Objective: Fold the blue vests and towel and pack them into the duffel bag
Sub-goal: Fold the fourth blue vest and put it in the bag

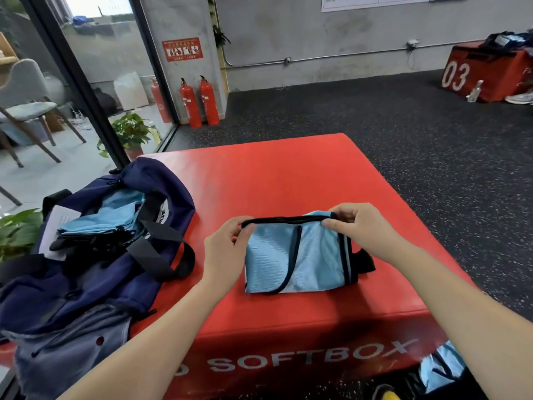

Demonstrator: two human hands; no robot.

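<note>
Folded vest [297, 255] on the padded red box [288, 174]
Both hands pinch its black-trimmed top edge — left hand [223, 249], right hand [357, 226]; light-blue woven mesh, rectangular. Navy duffel bag [86, 255] gapes beside it.

The folded blue vest [297, 255] covers the fingers [245, 230] of the left hand [227, 249] where they tuck under its black-trimmed far edge. Inside the navy duffel bag [95, 255], only the top of the stacked blue vests [101, 220] shows; how many lie there cannot be told. The bag's near end runs past the left edge. A scrap of blue fabric [441, 368] at the bottom right is blurred and partly cut off. The wall poster [182, 49] is too small to read.
</note>
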